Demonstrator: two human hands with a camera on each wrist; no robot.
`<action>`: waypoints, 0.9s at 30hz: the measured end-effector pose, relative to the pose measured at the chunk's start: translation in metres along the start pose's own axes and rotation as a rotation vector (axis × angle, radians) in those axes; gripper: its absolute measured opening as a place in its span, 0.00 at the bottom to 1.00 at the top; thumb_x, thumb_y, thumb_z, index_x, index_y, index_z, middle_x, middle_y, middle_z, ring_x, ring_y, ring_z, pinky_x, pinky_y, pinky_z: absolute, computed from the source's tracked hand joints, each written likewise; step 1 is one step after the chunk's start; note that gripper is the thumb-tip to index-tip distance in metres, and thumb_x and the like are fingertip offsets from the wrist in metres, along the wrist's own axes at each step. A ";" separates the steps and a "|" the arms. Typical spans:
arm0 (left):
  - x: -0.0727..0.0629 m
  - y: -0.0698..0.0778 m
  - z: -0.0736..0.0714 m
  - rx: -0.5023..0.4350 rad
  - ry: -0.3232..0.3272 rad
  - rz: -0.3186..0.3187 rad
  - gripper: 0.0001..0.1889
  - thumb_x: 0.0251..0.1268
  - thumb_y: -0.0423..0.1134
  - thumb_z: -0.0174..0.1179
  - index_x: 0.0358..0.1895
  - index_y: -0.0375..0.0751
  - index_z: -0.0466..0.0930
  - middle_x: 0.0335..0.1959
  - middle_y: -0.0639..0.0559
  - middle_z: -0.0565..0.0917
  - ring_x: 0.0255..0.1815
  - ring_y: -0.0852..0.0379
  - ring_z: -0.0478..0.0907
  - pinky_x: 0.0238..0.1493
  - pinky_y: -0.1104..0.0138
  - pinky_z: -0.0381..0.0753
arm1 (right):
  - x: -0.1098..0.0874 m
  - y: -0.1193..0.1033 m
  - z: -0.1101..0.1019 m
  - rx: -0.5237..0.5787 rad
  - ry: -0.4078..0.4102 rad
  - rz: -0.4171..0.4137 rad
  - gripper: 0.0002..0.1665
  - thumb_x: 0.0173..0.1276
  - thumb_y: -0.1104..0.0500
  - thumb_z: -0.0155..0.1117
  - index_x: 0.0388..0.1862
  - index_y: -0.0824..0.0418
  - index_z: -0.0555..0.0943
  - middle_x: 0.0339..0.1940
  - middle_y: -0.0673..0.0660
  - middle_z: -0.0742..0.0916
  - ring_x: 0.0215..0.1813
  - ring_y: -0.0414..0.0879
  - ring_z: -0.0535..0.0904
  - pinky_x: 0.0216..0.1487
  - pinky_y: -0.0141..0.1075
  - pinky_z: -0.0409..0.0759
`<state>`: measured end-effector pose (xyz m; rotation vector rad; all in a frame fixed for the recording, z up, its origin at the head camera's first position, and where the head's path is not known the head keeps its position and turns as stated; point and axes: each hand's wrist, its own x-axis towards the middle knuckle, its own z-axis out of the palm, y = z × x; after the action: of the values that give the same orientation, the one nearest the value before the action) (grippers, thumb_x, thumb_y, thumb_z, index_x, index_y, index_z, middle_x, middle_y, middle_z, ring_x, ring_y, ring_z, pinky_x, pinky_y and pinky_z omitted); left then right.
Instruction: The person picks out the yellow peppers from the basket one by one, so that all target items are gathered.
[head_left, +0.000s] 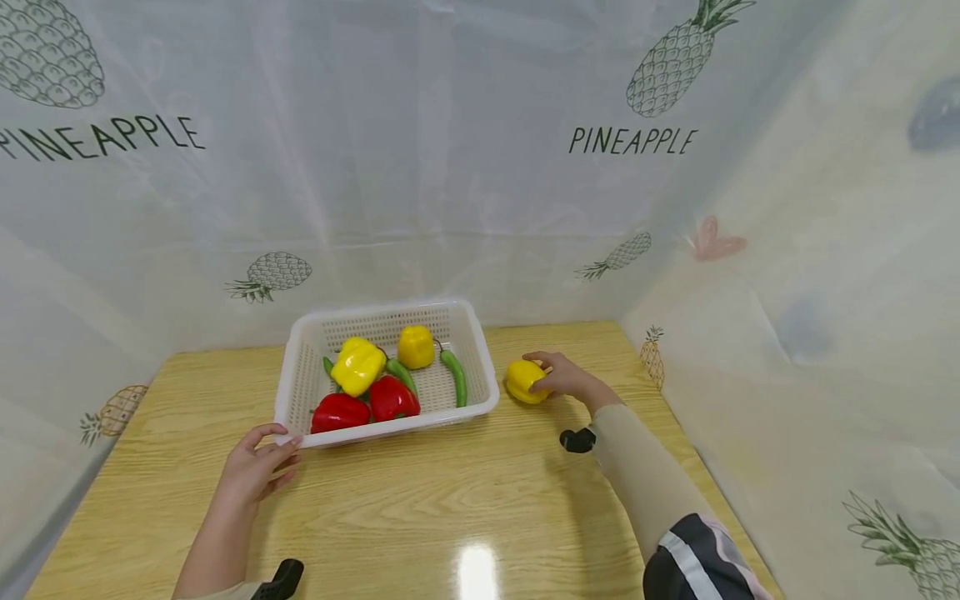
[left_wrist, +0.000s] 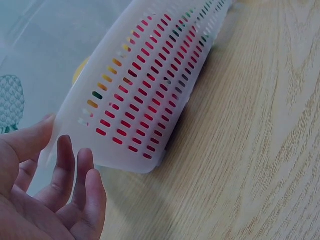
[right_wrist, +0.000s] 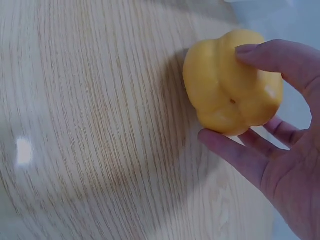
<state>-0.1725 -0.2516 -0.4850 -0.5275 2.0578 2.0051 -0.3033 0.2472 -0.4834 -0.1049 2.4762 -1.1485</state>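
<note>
My left hand [head_left: 257, 468] pinches the near left corner of a white plastic basket [head_left: 390, 429], thumb and fingers at its rim. In the left wrist view the basket's slotted wall [left_wrist: 125, 117] shows red and yellow through its holes. To the right of the basket, my right hand [head_left: 567, 379] grips a yellow bell pepper [head_left: 524, 382] low over the table. In the right wrist view the thumb lies across the pepper [right_wrist: 220, 75], with the fingers curled round its other side.
Inside the basket lie two more yellow bell peppers [head_left: 358, 367], two red bell peppers [head_left: 394, 399] and several green chili peppers [head_left: 454, 377]. The wooden table [head_left: 420, 508] is bordered by hanging sheets [head_left: 390, 183] printed with pineapples, at the back and both sides.
</note>
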 end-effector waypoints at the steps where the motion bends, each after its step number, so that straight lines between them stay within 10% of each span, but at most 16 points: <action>1: 0.000 0.000 0.000 -0.004 -0.001 -0.002 0.16 0.64 0.41 0.66 0.48 0.49 0.69 0.27 0.61 0.83 0.31 0.63 0.82 0.38 0.66 0.84 | 0.001 0.000 0.001 -0.005 -0.003 -0.001 0.43 0.58 0.63 0.70 0.73 0.56 0.65 0.67 0.70 0.64 0.61 0.62 0.69 0.53 0.55 0.78; 27: 0.001 0.000 -0.001 -0.001 -0.003 -0.012 0.18 0.65 0.42 0.66 0.50 0.48 0.67 0.26 0.60 0.83 0.32 0.63 0.82 0.38 0.66 0.84 | 0.027 -0.006 0.018 -0.065 0.114 -0.033 0.44 0.53 0.68 0.77 0.68 0.58 0.68 0.69 0.62 0.65 0.60 0.61 0.69 0.42 0.47 0.84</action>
<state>-0.1734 -0.2525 -0.4850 -0.5359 2.0475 1.9988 -0.3216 0.2242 -0.4979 -0.1024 2.6217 -1.1167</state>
